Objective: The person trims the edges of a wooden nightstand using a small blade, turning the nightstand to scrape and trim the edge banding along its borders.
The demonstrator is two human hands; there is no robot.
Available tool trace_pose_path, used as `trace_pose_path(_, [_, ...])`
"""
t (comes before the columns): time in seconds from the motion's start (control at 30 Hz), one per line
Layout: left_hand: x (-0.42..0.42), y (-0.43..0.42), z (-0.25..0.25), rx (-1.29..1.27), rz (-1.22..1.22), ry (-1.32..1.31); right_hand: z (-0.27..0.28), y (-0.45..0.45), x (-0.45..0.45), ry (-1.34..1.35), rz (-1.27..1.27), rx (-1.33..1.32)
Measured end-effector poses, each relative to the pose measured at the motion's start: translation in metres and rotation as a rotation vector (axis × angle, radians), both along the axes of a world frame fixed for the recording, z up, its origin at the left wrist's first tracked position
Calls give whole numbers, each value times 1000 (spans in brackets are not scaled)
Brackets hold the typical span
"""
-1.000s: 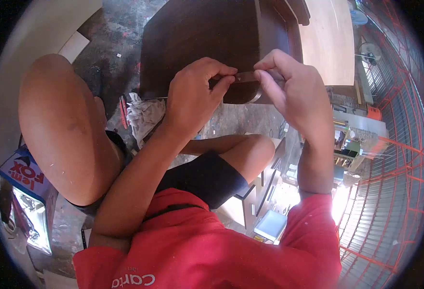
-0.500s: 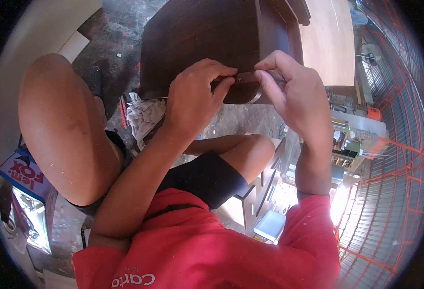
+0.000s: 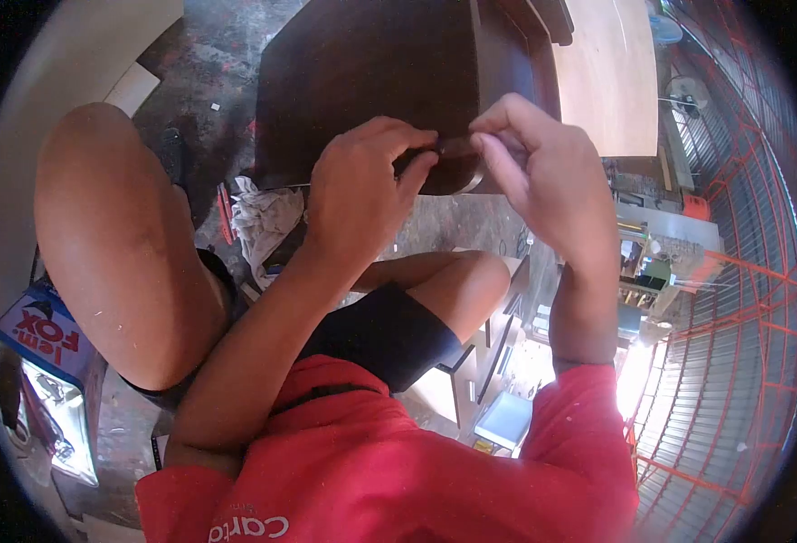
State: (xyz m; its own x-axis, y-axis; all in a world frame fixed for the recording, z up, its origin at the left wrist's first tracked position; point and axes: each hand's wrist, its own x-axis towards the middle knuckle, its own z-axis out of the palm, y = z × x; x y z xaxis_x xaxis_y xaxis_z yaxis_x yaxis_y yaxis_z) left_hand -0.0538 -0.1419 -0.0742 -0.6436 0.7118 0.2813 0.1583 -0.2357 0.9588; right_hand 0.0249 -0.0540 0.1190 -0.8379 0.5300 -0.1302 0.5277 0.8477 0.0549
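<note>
In front of me, a thin brown strip (image 3: pixel 455 146) is stretched between both hands, blurred and hard to tell from the dark wood behind it. My left hand (image 3: pixel 367 181) is closed, thumb and forefinger pinching its left end. At the other end, the thumb and forefinger of my right hand (image 3: pixel 543 167) are pressed together on it. Behind the hands stands a dark brown wooden panel piece (image 3: pixel 371 72), with a rounded lower corner just below the strip.
A crumpled pale cloth (image 3: pixel 267 217) and a red tool (image 3: pixel 225 213) lie on the floor at left. A light plywood sheet (image 3: pixel 611 81) stands at upper right. A blue and white bag (image 3: pixel 46 335) is beside my leg. A pale tray (image 3: pixel 504 419) sits low right.
The strip has turned or shifted a little between my fingers, and a small light mark on it no longer shows. Both hands keep their pinch; the whole view has moved slightly.
</note>
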Motion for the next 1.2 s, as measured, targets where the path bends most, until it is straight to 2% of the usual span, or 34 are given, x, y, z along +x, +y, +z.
trace_pose_path(0.2, [-3,-6,-1,2,-59,34,7,-11,2,-71,-65,-39])
trace_pose_path(0.3, [-1,-4,1,17,-9,6,-2,-1,3,71,-43,-44])
trace_pose_path(0.53, [-2,-6,1,25,-41,-3,2,-21,11,31,-32,21])
trace_pose_path(0.8, [-4,-7,1,35,-62,-39,-17,-32,33,129,-22,88])
trace_pose_path(0.9, [-3,-6,0,55,-38,24,-22,-37,39,161,-34,124])
trace_pose_path(1.0, [-6,-9,-1,-46,-96,51,-41,-40,50,190,18,135])
trace_pose_path(1.03, [-6,-10,-1,-33,-91,61,-44,-39,51,265,35,108])
trace_pose_path(1.2, [-2,-9,-6,-32,-85,40,-60,-40,61,289,88,187])
